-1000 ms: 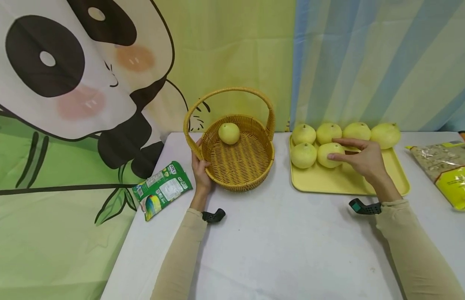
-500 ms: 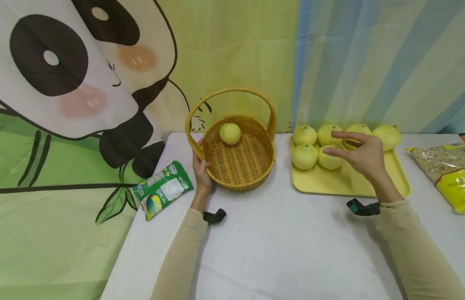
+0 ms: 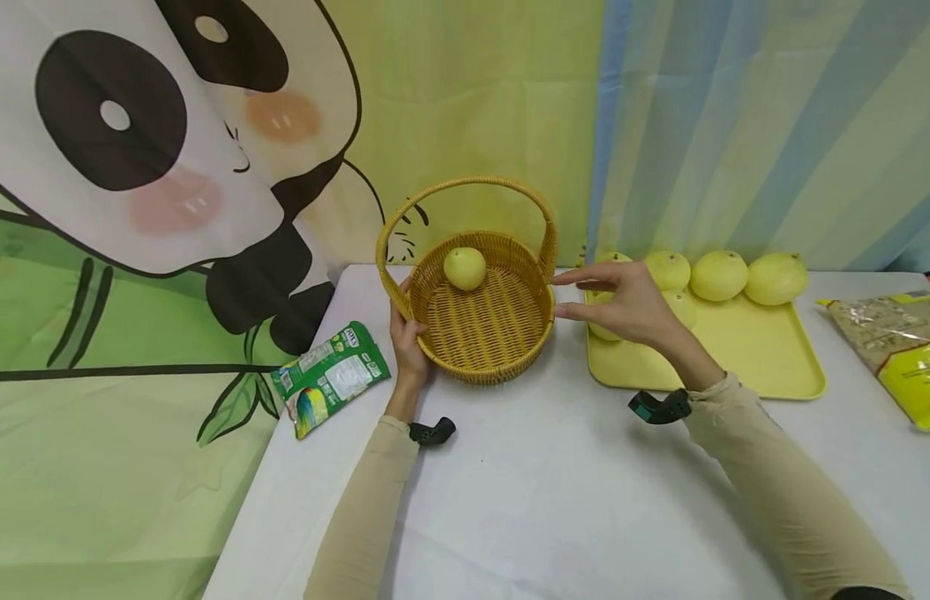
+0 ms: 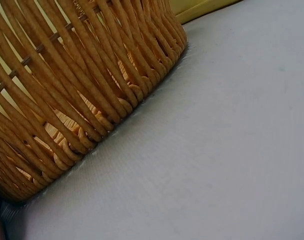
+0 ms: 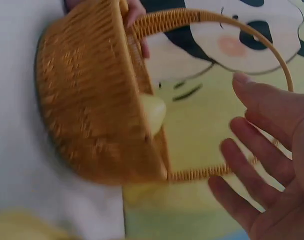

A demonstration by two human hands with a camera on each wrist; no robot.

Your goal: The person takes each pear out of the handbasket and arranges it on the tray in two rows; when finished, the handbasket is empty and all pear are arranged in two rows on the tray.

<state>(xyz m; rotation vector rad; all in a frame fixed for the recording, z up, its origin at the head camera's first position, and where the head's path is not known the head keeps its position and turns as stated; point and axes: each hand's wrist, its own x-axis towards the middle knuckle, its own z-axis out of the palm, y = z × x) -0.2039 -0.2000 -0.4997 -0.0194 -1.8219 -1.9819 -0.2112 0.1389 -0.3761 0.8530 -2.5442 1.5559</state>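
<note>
A brown wicker basket (image 3: 480, 337) with a tall arched handle stands upright on the table, holding one round pale-yellow fruit (image 3: 465, 268) near its back left wall. My left hand (image 3: 411, 350) grips its left rim near the handle's foot, thumb over the edge. My right hand (image 3: 626, 304) is held at the basket's right side with nothing in it. In the right wrist view, its fingers are spread and apart from the basket (image 5: 86, 100). Several similar fruits (image 3: 718, 275) sit on a yellow tray (image 3: 757, 358), partly hidden behind the right hand. In the left wrist view, only woven wall (image 4: 106, 65) and tablecloth show.
A green printed packet (image 3: 332, 379) lies left of the left hand. Right of the tray lies a clear-and-yellow bag (image 3: 907, 350). A printed panda curtain (image 3: 465, 100) hangs behind the white-covered table (image 3: 540, 500).
My right hand has let go of a fruit on the tray and moved left to the basket's right side. The left hand keeps its grip on the rim.
</note>
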